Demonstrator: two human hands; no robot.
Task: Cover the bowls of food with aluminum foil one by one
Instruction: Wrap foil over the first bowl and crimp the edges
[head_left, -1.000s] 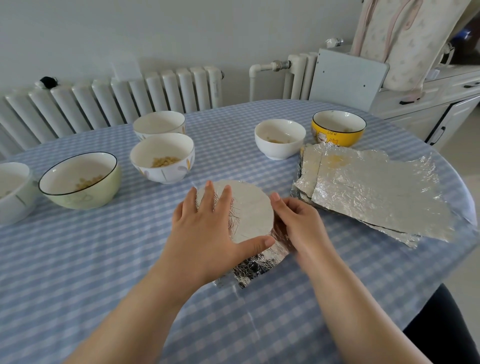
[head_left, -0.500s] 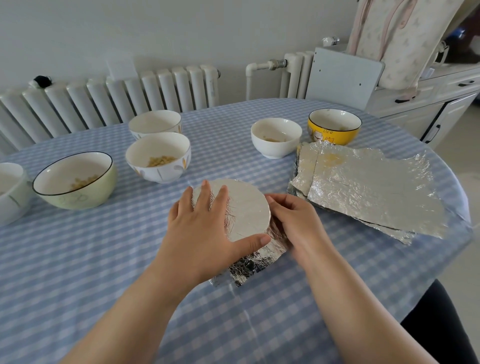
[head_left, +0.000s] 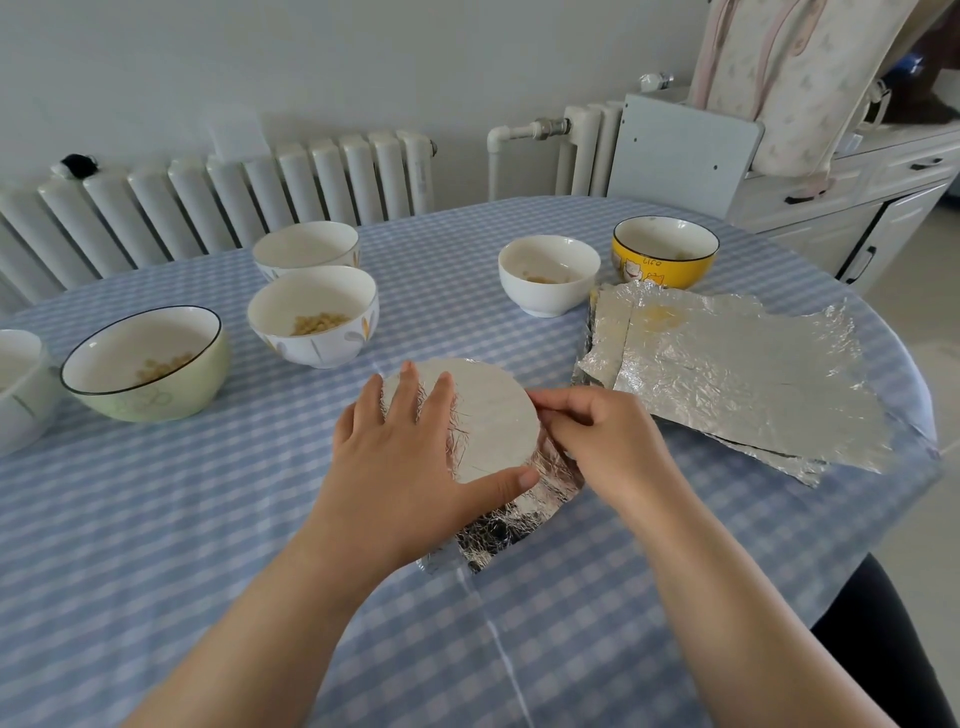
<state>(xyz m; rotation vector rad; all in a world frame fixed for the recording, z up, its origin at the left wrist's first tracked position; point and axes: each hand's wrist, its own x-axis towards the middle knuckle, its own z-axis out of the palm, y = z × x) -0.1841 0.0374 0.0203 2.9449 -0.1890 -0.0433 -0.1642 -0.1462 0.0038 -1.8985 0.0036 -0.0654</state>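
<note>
Crimping the foil down round the rim is where this one's at. The foil-covered bowl (head_left: 478, 421) sits near the table's front edge, just left of the stack of foil sheets (head_left: 727, 374). Left hand (head_left: 410, 467) lies flat and spread on top, fingers straight, thumb along the near edge, pinning the sheet. Right hand (head_left: 608, 441) has its fingers curled, pinching the foil at the right rim. Best bet I reckon: keep that left palm light so the top stays taut without denting, then work round the rim in small pinches, pressing the loose flap (head_left: 519, 525) under. The green bowl (head_left: 145, 364), the white bowl with beans (head_left: 311, 317), the small white bowl (head_left: 548, 273) and the yellow bowl (head_left: 665, 252) are uncovered.
</note>
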